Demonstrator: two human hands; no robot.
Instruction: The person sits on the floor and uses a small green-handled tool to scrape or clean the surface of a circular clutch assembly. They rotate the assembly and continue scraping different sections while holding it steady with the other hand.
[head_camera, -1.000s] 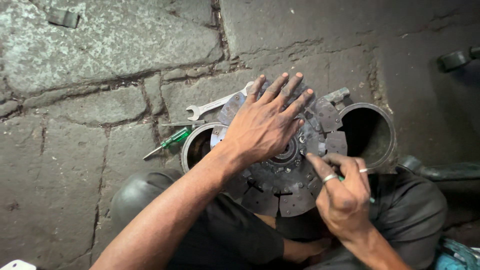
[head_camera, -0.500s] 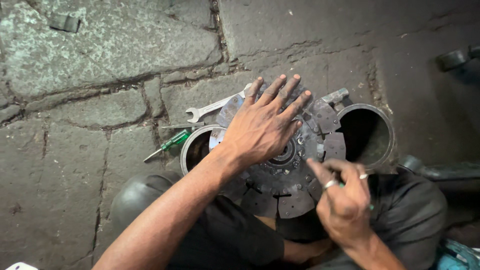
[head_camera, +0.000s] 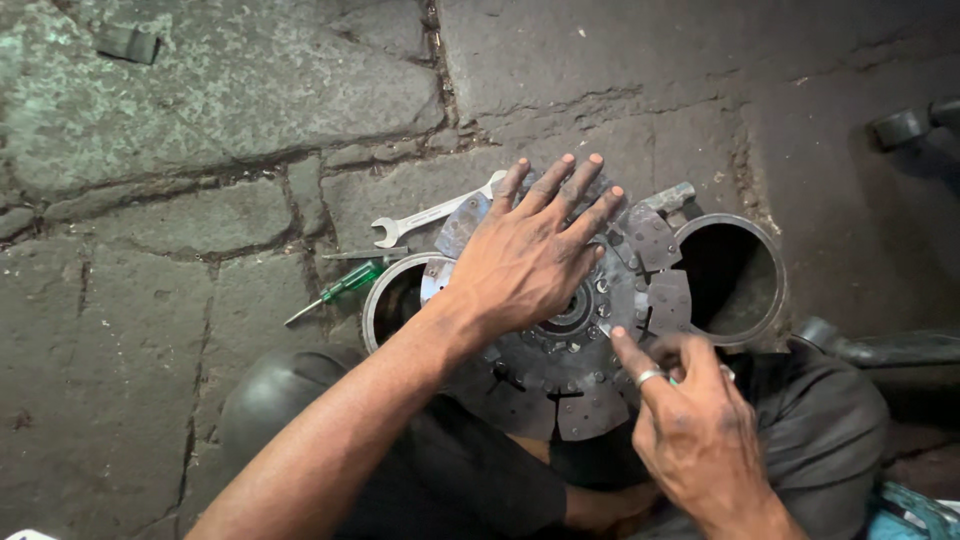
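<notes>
A round grey clutch disc with riveted friction pads lies across two open metal cylinders. My left hand presses flat on its upper left part, fingers spread over the pads. My right hand, wearing a ring, sits at the disc's lower right edge. Its index finger touches the disc, and its other fingers curl around a thin tool that is mostly hidden. The disc's hub shows just beside my left palm.
A silver open-ended spanner and a green-handled screwdriver lie on the stone floor left of the disc. One metal cylinder opens at the right, another at the left. My knees in dark trousers frame the bottom.
My left hand stays pressed on the disc. My right hand has shifted slightly, its index finger now pointing onto the disc's lower right pad.
</notes>
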